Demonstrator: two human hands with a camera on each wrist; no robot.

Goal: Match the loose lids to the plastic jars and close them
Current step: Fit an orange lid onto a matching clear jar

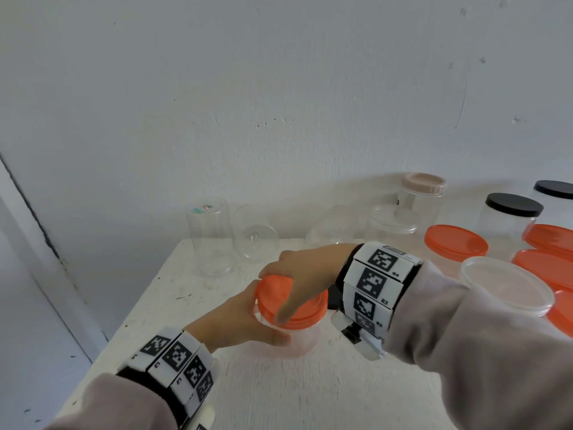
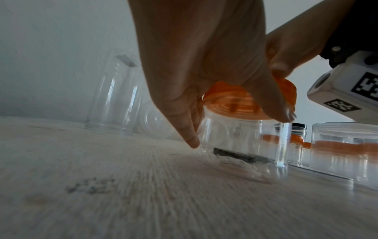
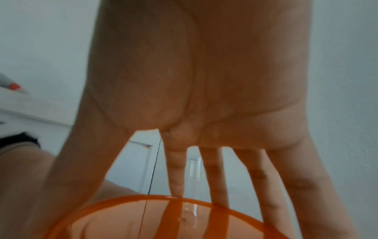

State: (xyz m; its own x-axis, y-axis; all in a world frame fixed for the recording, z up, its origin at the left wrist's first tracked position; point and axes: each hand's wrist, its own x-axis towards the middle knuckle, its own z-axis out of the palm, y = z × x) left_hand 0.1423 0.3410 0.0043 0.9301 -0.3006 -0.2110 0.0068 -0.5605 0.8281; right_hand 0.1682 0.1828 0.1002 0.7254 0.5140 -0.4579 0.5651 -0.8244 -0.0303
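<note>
A small clear plastic jar [image 1: 294, 339] stands on the white table [image 1: 279, 392] with an orange lid [image 1: 276, 288] on its mouth. My left hand [image 1: 248, 321] grips the jar's side, thumb in front and fingers behind. My right hand [image 1: 297, 274] reaches over from the right and grips the lid from above. In the left wrist view the left hand [image 2: 225, 126] wraps the jar [image 2: 241, 145] just under the lid [image 2: 235, 103]. The right wrist view shows the right hand's fingers [image 3: 214, 174] spread down over the lid's rim [image 3: 163, 218].
Two clear jars [image 1: 209, 237] [image 1: 255, 234] stand upside down at the back left near the table's left edge. At the back right are a beige-lidded jar [image 1: 423, 193], black-lidded jars [image 1: 511, 215], orange-lidded tubs [image 1: 455, 240] and a clear-lidded tub [image 1: 505, 283].
</note>
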